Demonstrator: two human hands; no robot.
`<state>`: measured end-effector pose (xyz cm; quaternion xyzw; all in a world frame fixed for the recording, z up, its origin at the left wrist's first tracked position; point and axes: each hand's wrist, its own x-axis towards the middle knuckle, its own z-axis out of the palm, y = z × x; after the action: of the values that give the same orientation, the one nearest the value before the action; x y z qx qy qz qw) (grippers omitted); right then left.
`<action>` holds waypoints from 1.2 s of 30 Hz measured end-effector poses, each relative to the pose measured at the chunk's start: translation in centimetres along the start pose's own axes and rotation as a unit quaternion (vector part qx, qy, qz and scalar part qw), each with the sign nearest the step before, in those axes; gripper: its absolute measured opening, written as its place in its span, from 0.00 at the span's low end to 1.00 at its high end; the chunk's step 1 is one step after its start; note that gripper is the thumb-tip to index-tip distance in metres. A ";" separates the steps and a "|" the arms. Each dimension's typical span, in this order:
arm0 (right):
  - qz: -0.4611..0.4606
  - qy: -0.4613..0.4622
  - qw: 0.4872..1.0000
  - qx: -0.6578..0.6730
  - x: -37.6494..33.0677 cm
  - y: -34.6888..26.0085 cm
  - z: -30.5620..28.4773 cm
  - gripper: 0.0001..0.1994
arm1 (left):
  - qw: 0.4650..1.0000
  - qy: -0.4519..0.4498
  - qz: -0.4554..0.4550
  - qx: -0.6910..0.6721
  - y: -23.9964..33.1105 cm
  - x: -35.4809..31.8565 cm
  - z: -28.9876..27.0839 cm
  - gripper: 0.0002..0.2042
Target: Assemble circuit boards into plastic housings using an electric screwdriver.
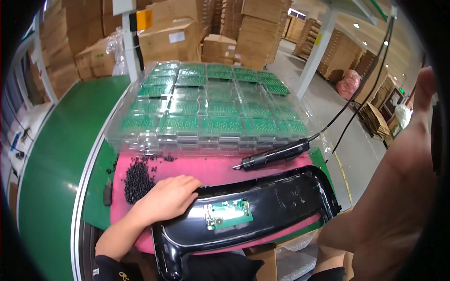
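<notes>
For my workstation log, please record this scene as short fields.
Left hand: touching black plastic housing at its upper left; grip unclear
Right hand: raised near the camera; contents unclear
On housing: green circuit board
Tool: black electric screwdriver on pink mat
Mat, left: pile of small black screws
Behind: clear plastic trays holding green circuit boards

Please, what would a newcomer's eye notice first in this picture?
Probably the right hand, looming large near the camera at the picture's right. Then the black casing across the pink mat, a circuit board on it and the left hand at its rim. Beyond sit clear trays with rows of green boards.
</notes>
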<state>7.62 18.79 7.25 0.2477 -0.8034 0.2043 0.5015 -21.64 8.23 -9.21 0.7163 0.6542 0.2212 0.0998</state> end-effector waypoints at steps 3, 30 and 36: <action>0.025 -0.008 1.000 -0.006 2.1 0.7 2.4 0.18 | 1.000 -0.009 0.006 -0.006 -0.8 0.0 0.3 0.13; 0.252 -0.015 0.961 -0.108 3.7 -3.7 7.2 0.11 | 0.999 -0.005 -0.028 0.024 -0.8 0.0 1.1 0.11; 0.270 -0.008 0.948 -0.169 2.7 -8.0 7.0 0.10 | 0.999 -0.004 -0.020 0.036 0.0 -0.1 1.3 0.09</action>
<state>6.55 7.89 7.45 -0.0652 -0.8670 0.1916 0.4553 -21.05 8.36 -10.37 0.7068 0.6757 0.1931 0.0810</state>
